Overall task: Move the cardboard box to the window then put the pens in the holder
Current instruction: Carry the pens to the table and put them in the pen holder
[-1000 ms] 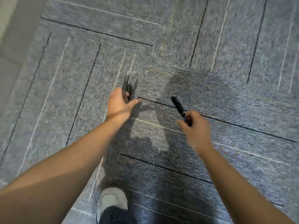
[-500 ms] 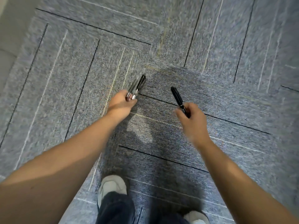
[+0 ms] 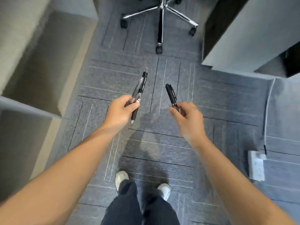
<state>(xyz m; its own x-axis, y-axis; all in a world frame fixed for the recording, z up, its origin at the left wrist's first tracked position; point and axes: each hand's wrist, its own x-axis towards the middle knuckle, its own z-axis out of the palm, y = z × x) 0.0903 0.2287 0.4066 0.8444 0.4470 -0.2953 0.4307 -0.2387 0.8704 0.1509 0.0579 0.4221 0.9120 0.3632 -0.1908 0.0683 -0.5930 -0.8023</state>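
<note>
My left hand (image 3: 121,111) grips a small bunch of black pens (image 3: 139,88), their ends pointing up and away over the grey carpet. My right hand (image 3: 186,116) pinches two thin black pens (image 3: 171,95) by their lower ends, tilted up to the left. Both hands are held out in front of me at about the same height, a short gap between them. Neither the cardboard box nor the pen holder is in view.
An office chair's chrome wheeled base (image 3: 159,15) stands ahead at the top. A grey partition or desk side (image 3: 240,34) is at the upper right, beige panels (image 3: 32,51) at the left. A white power strip (image 3: 256,166) with cable lies on the floor at right. My shoes (image 3: 121,178) are below.
The view has swung from bare carpet to the chair and desk area as I walk. Both hands kept hold of their pens and the pens now point more upright.
</note>
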